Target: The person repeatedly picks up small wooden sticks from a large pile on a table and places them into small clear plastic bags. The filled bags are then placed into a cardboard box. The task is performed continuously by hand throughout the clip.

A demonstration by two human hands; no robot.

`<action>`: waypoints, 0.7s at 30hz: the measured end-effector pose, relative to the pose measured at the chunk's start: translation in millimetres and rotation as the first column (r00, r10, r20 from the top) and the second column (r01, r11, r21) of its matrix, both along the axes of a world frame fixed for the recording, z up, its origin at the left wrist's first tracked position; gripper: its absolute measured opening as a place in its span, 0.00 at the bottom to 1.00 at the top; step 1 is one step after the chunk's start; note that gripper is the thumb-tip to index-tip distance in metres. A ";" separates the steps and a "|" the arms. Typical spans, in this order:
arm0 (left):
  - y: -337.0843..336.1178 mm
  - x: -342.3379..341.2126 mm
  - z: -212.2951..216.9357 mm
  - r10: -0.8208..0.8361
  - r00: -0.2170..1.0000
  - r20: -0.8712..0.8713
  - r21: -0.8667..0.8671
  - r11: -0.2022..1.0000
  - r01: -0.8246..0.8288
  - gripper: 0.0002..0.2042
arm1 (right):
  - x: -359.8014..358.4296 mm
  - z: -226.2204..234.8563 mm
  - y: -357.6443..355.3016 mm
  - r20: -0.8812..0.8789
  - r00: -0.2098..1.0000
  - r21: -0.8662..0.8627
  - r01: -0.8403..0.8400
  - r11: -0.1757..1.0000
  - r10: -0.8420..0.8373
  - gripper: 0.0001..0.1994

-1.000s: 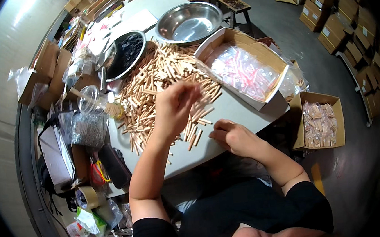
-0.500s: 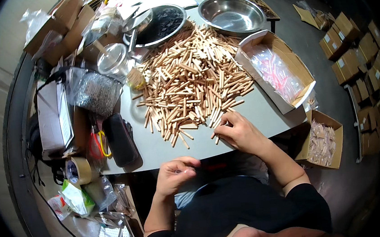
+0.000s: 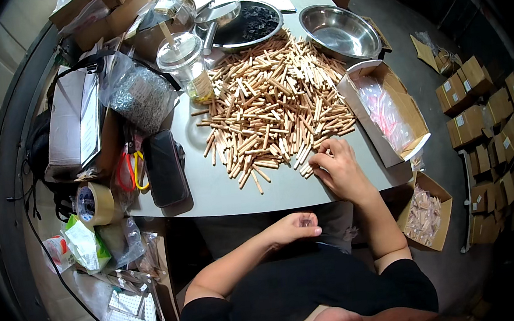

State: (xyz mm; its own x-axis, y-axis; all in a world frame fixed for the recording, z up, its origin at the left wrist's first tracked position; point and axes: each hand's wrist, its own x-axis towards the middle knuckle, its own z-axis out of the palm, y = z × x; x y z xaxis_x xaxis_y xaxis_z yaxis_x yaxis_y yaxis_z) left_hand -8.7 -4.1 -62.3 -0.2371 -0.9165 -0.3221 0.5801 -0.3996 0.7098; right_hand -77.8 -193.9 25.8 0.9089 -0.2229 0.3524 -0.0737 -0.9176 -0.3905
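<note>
A large heap of short wooden dowels covers the middle of the grey table. At the heap's near right edge is my right hand, thumb and fingers drawn together in a pinch beside a few loose dowels. Whatever lies between those fingertips is hidden. My left hand is held in front of my body, just off the table's near edge. Its fingers are curled inward, and something small and see-through shows faintly within them; its kind is unclear.
An open carton with clear bags and pink strips stands right of the heap. Behind are a steel basin and a pan of black pieces. Leftward are a lidded plastic cup, a black case, scissors and tape.
My left hand has moved rightward, closer below my right hand, and curled more. My right hand stays by the heap's near right edge. The whole view has shifted slightly.
</note>
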 end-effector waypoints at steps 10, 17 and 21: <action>-8.5 -4.8 4.0 0.149 0.901 -0.408 0.133 0.986 -0.103 0.08 | -32.9 2.1 16.3 -0.114 0.976 0.274 -0.149 0.950 0.186 0.10; -9.6 -7.5 19.8 0.166 0.924 -0.345 0.120 0.984 -0.132 0.14 | -51.3 5.9 26.4 -0.073 0.896 0.600 -0.311 0.737 0.438 0.16; -12.5 -10.2 21.7 0.104 0.985 -0.135 -0.183 0.975 -0.128 0.16 | -59.4 17.9 14.8 -0.022 0.927 0.605 -0.286 0.743 0.375 0.15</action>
